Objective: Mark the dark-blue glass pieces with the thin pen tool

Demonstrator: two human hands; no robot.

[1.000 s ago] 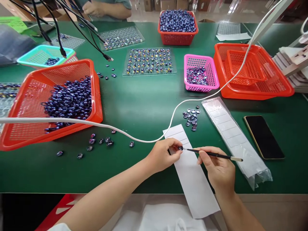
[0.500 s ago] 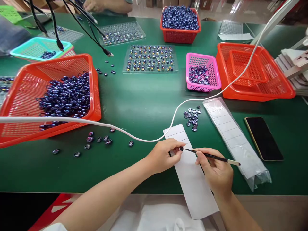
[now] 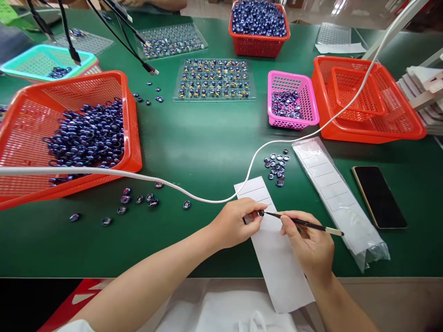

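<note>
At a green work surface (image 3: 207, 147), a person's left hand (image 3: 235, 226) pinches a small dark glossy bead (image 3: 261, 213) between thumb and forefinger, just above a long white strip of paper (image 3: 277, 258) that runs off the near edge; the right hand (image 3: 311, 244) is closed on a thin black brush (image 3: 301, 223), pen-fashion, its tip touching the bead. By the look of it, the step in hand is fine work on one bead with the brush tip, whether dabbing or picking cannot be told; any next move would call for a steady left pinch and a light right wrist, since the bead is tiny and the tip must stay on it.

Just beyond the strip lies a small cluster of loose beads (image 3: 277, 167), and beside that a clear sleeve of white labels (image 3: 332, 193); a black phone (image 3: 379, 197) rests farther right. A white cable (image 3: 138, 177) crosses the surface, passing over the top of the strip. To the left a large orange basket (image 3: 133, 138) holds a heap of dark blue beads, with a scatter of strays (image 3: 138, 200) in front of it; farther back stand a pink basket (image 3: 292, 99), a clear tray of sorted beads (image 3: 214, 79), a red basket (image 3: 258, 44) heaped full, and stacked orange baskets (image 3: 367, 101); another person's forearm shows at the far edge.
</note>
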